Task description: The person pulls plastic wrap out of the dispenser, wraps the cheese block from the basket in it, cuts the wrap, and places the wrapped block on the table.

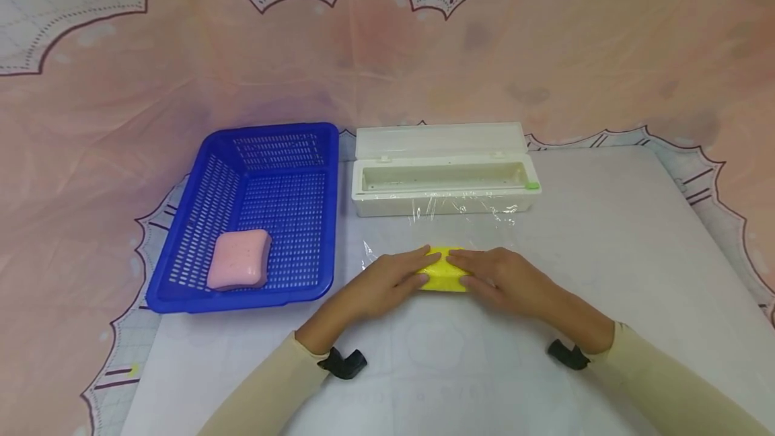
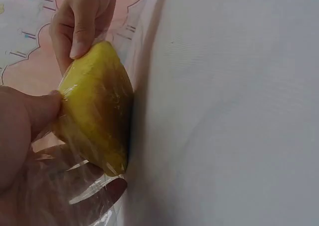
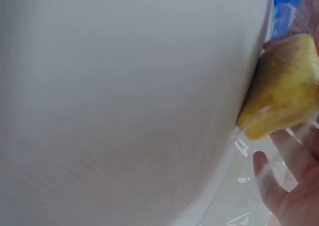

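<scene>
A yellow block [image 1: 444, 270] with clear plastic film over it lies on the white table between both hands. The left hand [image 1: 387, 281] holds its left end, thumb on the near side and fingers on the far side. At the right end the right hand [image 1: 505, 280] grips it the same way. In the left wrist view the film wraps the yellow block [image 2: 97, 104] and hangs loose over the left hand [image 2: 30, 136]. The right wrist view has the yellow block [image 3: 284, 89] beside the right hand [image 3: 299, 186], film between the fingers.
A blue basket [image 1: 332, 221] with a pink block [image 1: 239, 259] in it stands at the left. Behind the hands is a white film dispenser [image 1: 445, 204], lid raised, with film [image 1: 466, 227] stretching from its front. The table [image 1: 617, 234] extends to the right.
</scene>
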Tool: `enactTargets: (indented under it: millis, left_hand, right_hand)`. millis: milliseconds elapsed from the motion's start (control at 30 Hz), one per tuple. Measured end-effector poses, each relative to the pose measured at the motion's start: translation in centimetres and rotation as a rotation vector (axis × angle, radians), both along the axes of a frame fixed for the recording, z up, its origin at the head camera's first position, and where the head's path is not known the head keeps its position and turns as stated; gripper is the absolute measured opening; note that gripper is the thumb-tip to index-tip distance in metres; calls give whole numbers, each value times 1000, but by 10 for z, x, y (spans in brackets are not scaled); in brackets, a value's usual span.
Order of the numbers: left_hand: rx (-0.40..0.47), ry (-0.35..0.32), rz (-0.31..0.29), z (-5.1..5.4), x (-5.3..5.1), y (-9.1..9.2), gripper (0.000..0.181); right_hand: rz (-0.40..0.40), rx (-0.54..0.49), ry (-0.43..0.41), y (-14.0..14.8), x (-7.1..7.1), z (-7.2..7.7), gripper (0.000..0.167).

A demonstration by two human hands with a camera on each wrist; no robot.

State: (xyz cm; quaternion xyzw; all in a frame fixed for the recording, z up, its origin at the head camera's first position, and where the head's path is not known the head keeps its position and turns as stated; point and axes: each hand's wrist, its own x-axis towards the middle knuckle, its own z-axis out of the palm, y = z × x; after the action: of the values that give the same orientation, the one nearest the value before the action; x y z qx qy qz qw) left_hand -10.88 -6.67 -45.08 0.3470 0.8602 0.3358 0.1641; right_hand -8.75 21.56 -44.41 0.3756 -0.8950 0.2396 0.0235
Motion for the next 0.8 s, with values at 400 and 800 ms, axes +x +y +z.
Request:
enactTargets:
  millis: [400, 800]
  left_hand:
    - [66, 4, 308, 7, -27, 21, 43]
    - [-2, 482, 440, 13, -35, 36, 29]
  right_hand:
    - [-155, -191, 111, -9, -31, 6, 44]
    - [-298, -168, 58, -16, -58, 6, 34]
